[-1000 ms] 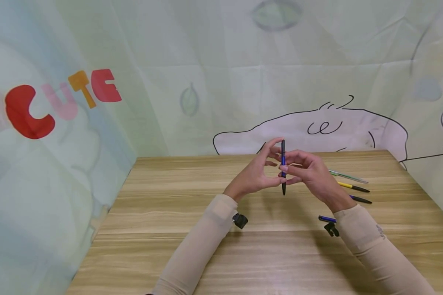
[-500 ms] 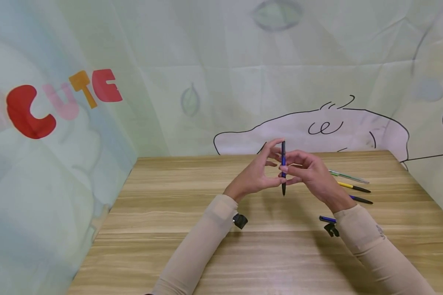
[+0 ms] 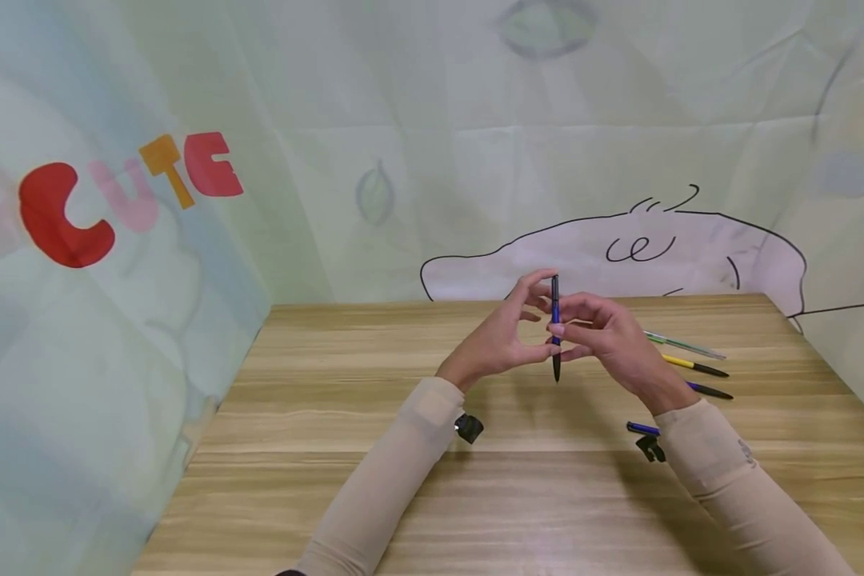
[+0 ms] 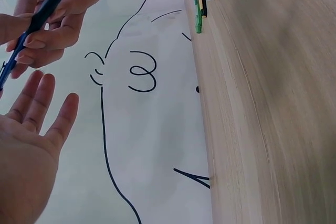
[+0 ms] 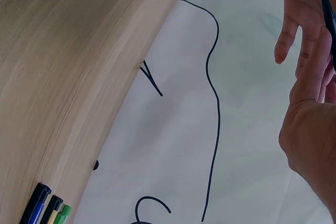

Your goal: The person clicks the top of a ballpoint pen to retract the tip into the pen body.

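Note:
A blue and black ballpoint pen [image 3: 556, 320] stands upright in the air above the table, its tip pointing down. My right hand [image 3: 605, 336] pinches the barrel between thumb and fingers from the right. From the other side, my left hand [image 3: 500, 332] spans the pen, index fingertip on its top end and thumb against the lower barrel. The left hand's other fingers are apart from the pen. In the left wrist view, a small metal point shows at the end of the pen [image 4: 47, 11]. The right wrist view catches only the tip part of the pen [image 5: 328, 17].
Right of the hands lie a clear green pen [image 3: 691, 346], a yellow and black pen [image 3: 694, 366] and a blue and black pen [image 3: 710, 390]. Another blue pen [image 3: 642, 429] is partly hidden by the right wrist. A printed cloth [image 3: 374, 232] hangs behind the wooden table [image 3: 346, 352].
The head view has shifted slightly, so the scene sits a little further right. Both hands keep the same pose on the pen.

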`<state>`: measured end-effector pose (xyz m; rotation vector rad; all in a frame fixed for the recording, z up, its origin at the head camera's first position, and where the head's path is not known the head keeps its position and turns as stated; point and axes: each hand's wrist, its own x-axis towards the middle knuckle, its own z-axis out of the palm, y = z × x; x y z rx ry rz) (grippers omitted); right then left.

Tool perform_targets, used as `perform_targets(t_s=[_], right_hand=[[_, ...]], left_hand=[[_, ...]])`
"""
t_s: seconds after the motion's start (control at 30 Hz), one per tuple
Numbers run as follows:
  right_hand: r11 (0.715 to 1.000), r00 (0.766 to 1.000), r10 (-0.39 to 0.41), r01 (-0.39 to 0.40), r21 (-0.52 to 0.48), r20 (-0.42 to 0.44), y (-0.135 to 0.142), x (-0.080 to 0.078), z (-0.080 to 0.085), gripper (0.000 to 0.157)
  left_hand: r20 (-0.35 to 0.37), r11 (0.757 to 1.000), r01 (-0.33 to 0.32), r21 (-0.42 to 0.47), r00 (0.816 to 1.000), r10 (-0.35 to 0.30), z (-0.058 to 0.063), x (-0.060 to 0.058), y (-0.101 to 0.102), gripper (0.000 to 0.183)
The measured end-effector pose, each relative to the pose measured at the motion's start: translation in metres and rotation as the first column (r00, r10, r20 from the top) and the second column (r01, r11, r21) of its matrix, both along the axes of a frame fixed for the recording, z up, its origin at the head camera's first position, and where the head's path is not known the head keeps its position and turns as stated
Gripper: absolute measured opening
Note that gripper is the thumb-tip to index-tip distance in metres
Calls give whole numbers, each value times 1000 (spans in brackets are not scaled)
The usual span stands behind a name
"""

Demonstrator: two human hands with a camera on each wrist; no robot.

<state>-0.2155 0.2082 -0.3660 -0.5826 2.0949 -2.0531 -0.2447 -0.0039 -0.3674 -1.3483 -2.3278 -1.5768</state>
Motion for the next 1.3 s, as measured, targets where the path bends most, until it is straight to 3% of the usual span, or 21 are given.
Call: perform_targets(t_s=[0.93,1.3], right_hand=[[1000,1000,6,-6,7,16,1,3,2,22],[996,1000,8,-9,88,15,4,3,1,28]], left_hand=[[-36,1000,-25,-8,999,24,0,3,1,108],[-31,999,-34,-14,999,34,-1,3,-4,106]])
